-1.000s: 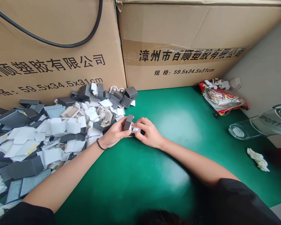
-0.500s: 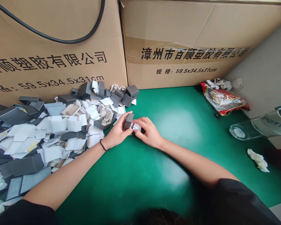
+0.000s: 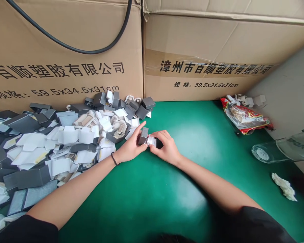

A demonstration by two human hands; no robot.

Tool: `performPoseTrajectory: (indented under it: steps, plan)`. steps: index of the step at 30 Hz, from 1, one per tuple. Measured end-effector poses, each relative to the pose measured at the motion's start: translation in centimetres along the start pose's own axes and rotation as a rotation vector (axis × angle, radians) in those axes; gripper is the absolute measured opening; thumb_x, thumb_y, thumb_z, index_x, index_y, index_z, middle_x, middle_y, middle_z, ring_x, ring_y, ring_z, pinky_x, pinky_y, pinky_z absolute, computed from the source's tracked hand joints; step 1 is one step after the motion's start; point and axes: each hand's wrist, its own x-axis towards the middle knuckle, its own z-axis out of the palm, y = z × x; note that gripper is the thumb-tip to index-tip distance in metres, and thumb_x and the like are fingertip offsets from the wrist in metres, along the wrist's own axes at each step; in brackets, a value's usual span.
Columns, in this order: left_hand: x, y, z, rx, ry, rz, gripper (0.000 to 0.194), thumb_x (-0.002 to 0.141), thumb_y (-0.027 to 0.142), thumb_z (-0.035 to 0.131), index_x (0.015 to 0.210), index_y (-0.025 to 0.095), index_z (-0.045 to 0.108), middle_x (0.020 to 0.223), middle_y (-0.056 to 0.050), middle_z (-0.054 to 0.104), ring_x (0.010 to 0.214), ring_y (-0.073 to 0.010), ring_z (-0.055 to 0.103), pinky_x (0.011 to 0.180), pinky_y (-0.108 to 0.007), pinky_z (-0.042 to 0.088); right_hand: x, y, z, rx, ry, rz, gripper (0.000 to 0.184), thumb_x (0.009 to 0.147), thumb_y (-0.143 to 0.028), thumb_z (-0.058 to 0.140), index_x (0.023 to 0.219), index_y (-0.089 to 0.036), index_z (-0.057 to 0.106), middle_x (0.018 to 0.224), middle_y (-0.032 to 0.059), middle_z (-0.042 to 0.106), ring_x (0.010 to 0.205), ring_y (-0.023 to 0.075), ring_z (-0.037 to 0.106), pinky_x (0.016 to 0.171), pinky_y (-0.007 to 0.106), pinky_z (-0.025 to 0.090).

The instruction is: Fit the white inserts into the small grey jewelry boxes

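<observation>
My left hand point(image 3: 130, 147) is closed around a small dark grey box point(image 3: 143, 136), gripped between thumb and fingers, with the index finger stretched up past it. Close beside it, my right hand point(image 3: 168, 145) pinches a small white folded card piece point(image 3: 152, 140). Something dark shows behind that piece, under the right fingers, and whether it belongs to the same box I cannot tell. Both hands are low over the green tabletop point(image 3: 131, 195), near the right end of a heap of white card pieces point(image 3: 73, 135) and dark grey boxes point(image 3: 35, 175).
Two large cardboard cartons point(image 3: 207, 37) stand along the back, and a black cable point(image 3: 91, 52) hangs before the left one. At the right are a red food packet point(image 3: 244, 116), loose white pieces point(image 3: 248, 101), a clear bottle point(image 3: 281, 148) and a crumpled tissue point(image 3: 283, 187).
The white card piece shows more plainly between the hands, and my right fingers have drawn slightly away from the grey box. The camera view has shifted a little.
</observation>
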Motion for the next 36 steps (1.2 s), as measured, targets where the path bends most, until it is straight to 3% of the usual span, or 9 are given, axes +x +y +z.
performPoseTrajectory:
  steps: [6,10,20,27,36]
  plan:
    - [-0.1,0.2,-0.1,0.146,-0.028,0.038,0.076,0.075,0.020,0.064,0.142,0.028,0.031,0.144,-0.006,0.037,0.126,-0.0290,0.041,0.102,-0.038,0.040,0.4,0.7,-0.8,-0.118,-0.106,-0.178,0.015,0.074,-0.024,0.058,0.088,-0.022,0.061,0.091,0.0060,0.063,0.087,0.0222,0.048,0.081,0.041,0.046]
    - [-0.2,0.1,-0.1,0.128,-0.081,0.013,0.070,0.078,0.023,0.061,0.141,0.030,0.032,0.140,-0.007,0.041,0.120,-0.0275,0.048,0.098,-0.040,0.045,0.2,0.9,-0.9,-0.197,-0.138,-0.204,0.016,0.078,-0.025,0.055,0.092,-0.023,0.062,0.100,0.0067,0.062,0.097,0.0246,0.045,0.086,0.046,0.043]
    - [0.0,-1.2,-0.2,0.034,-0.005,0.076,0.067,0.077,0.024,0.065,0.138,0.026,0.038,0.145,-0.006,0.036,0.134,-0.0260,0.033,0.109,-0.037,0.034,0.5,1.0,-1.2,-0.358,-0.209,-0.339,0.023,0.086,-0.029,0.047,0.102,-0.020,0.060,0.107,0.0085,0.061,0.106,0.0247,0.048,0.102,0.050,0.032]
    - [0.5,-1.1,-0.7,-0.067,-0.045,0.044,0.075,0.079,0.025,0.064,0.144,0.022,0.026,0.148,-0.009,0.032,0.133,-0.0267,0.035,0.109,-0.037,0.034,0.3,0.3,-0.8,-0.385,-0.168,-0.268,0.028,0.091,-0.028,0.042,0.110,-0.017,0.060,0.121,0.0112,0.057,0.117,0.0245,0.044,0.095,0.043,0.038]
    - [0.6,-0.4,-0.7,-0.094,-0.053,-0.067,0.082,0.077,0.034,0.066,0.145,0.020,0.022,0.148,-0.010,0.032,0.135,-0.0302,0.031,0.110,-0.041,0.031,-0.1,-0.1,-0.4,-0.442,-0.105,-0.234,0.024,0.091,-0.028,0.042,0.104,-0.019,0.061,0.113,0.0092,0.062,0.106,0.0232,0.048,0.082,0.036,0.039]
